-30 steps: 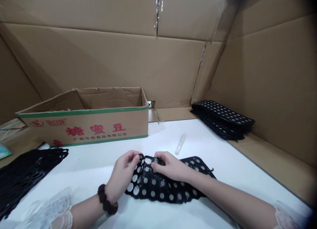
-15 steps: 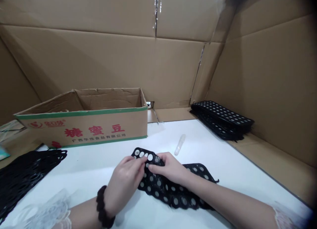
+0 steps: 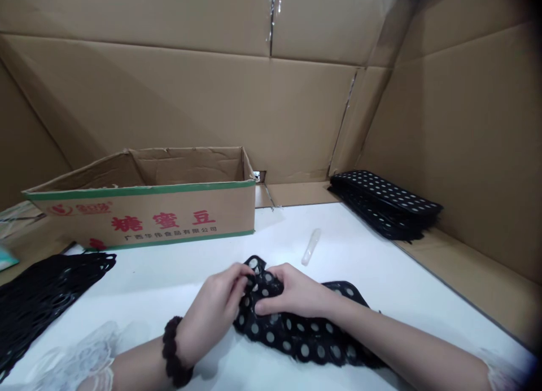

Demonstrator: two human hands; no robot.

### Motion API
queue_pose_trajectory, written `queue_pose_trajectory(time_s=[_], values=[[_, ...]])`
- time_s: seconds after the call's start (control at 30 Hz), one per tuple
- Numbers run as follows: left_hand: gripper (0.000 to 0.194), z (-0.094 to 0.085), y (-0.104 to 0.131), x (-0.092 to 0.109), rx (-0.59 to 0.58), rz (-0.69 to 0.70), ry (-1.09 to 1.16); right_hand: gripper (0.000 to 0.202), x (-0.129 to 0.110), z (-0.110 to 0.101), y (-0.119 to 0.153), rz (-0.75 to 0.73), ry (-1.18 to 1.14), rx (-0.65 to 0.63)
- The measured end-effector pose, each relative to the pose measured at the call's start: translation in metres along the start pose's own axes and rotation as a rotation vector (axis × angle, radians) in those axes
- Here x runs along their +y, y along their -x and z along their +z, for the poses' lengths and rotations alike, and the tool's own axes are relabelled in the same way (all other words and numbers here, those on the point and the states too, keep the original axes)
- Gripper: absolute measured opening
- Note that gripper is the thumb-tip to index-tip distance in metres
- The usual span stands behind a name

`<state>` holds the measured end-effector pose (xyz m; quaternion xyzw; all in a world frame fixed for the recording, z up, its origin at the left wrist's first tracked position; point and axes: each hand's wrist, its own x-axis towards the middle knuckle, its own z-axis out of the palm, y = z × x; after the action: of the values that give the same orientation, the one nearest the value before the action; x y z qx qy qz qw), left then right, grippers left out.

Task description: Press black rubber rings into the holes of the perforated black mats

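Note:
A floppy black sheet (image 3: pixel 302 340) with rows of pale round spots lies crumpled on the white table, its left end raised between my hands. My left hand (image 3: pixel 212 309) pinches the sheet near its top left corner, thumb and forefinger together. My right hand (image 3: pixel 292 292) grips the same sheet a little to the right, thumb on the near face and fingers behind it. The fingertips of the right hand are partly hidden by the sheet. Whether the spots are holes or discs, I cannot tell.
An open cardboard box (image 3: pixel 148 216) with red lettering stands at back left. Black perforated sheets (image 3: pixel 46 295) are heaped at left. Stacked spotted sheets (image 3: pixel 381 202) lie at back right. A small clear plastic piece (image 3: pixel 311 247) rests beyond my right hand. Cardboard walls (image 3: pixel 190 97) enclose the table (image 3: pixel 169 272).
The sheet's top left corner, flat and spread before, is now folded and bunched at my left fingertips. My right hand still grips it. The view has shifted slightly.

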<state>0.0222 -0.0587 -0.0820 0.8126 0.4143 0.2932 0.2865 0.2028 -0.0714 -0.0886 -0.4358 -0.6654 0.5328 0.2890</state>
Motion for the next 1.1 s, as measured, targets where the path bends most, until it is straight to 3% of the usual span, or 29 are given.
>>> queue_pose_trajectory(time_s=[0.33, 0.47, 0.57, 0.77, 0.93, 1.1], values=[[0.016, -0.022, -0.011, -0.003, 0.407, 0.007, -0.222, 0.015, 0.0, 0.003, 0.001, 0.056, -0.152, 0.131], [0.017, -0.008, -0.001, -0.001, 0.248, 0.201, -0.413, 0.014, -0.001, 0.006, 0.001, 0.004, -0.158, 0.162], [0.019, 0.007, 0.007, 0.0, 0.095, 0.238, -0.43, 0.013, -0.001, 0.008, 0.0, -0.063, -0.151, 0.142], [0.019, 0.002, 0.007, 0.008, -0.128, 0.066, -0.1, 0.022, -0.001, 0.006, 0.002, -0.065, -0.176, 0.086], [0.012, -0.002, -0.002, 0.008, -0.145, -0.021, 0.281, 0.028, -0.003, 0.004, 0.004, -0.075, -0.196, 0.027], [0.014, -0.004, -0.01, 0.006, -0.27, -0.184, 0.594, 0.028, 0.0, 0.003, 0.003, -0.064, -0.152, -0.004]])
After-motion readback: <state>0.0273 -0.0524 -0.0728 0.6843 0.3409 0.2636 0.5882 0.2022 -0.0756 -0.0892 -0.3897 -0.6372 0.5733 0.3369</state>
